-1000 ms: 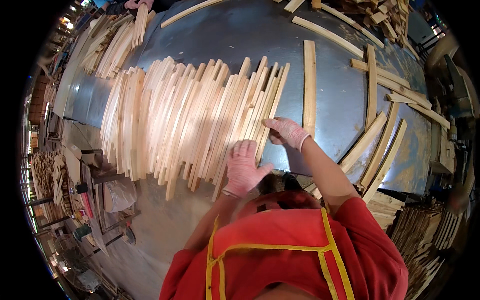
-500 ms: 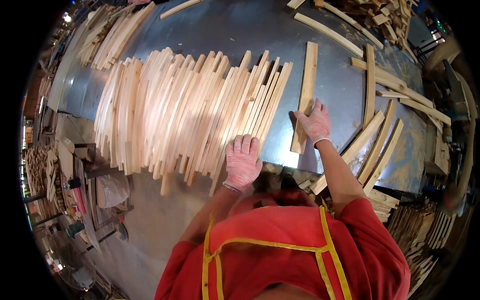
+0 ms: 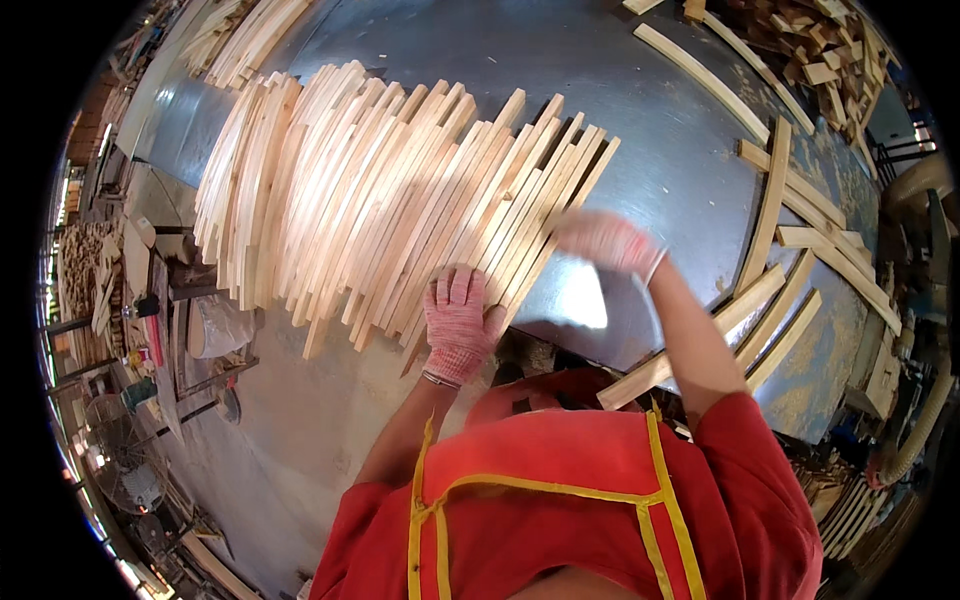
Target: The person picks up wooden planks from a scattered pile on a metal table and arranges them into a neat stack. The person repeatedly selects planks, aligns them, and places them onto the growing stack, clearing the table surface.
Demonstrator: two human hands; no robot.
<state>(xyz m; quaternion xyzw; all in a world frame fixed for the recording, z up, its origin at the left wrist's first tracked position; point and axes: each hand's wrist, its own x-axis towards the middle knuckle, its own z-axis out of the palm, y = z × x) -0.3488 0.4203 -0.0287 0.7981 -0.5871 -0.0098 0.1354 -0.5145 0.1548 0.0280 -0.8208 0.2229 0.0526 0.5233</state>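
Observation:
A long row of pale wooden strips [image 3: 370,210] lies side by side across the dark metal table [image 3: 670,200], with their near ends sticking out past its edge. On the near ends toward the right of the row, my left hand [image 3: 458,318] rests flat in a striped work glove, fingers stretched out. My right hand [image 3: 605,242], gloved too, is smeared by motion beside the last strip [image 3: 597,170] at the row's right end. Whether its fingers touch that strip or are bent cannot be made out.
Several loose curved wooden pieces [image 3: 768,205] lie crossed on the table's right side. Others slant under my right forearm, one [image 3: 635,383] jutting over the near edge. A heap of offcuts [image 3: 825,70] sits far right; another strip bundle [image 3: 260,40] far left. A fan [image 3: 125,440] stands at left.
The strip that lay apart under my right hand now lies against the row's right end. My right hand has moved left with it. My left hand stays flat on the strips.

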